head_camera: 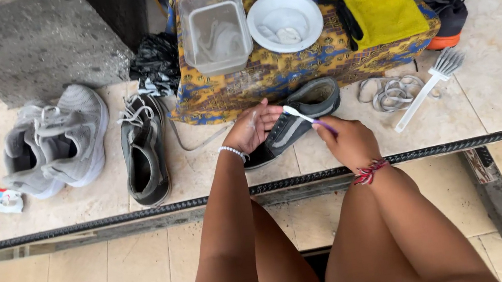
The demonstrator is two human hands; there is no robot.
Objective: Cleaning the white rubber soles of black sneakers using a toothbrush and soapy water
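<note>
My left hand (251, 129) gripped the toe of a black low canvas shoe with a grey side stripe (293, 123), which lay on the beige floor tiles (501, 60) against the patterned blue-and-yellow cloth (268, 73). My right hand (348, 140) had its fingers clamped on a white-headed toothbrush with a purple handle (304, 118) (bristles touching the shoe's side).

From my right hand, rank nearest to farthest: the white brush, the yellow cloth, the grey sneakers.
1. White brush, on the tiles just right of the right hand.
2. Yellow cloth, above on the patterned stool.
3. Grey sneakers, far left.
</note>
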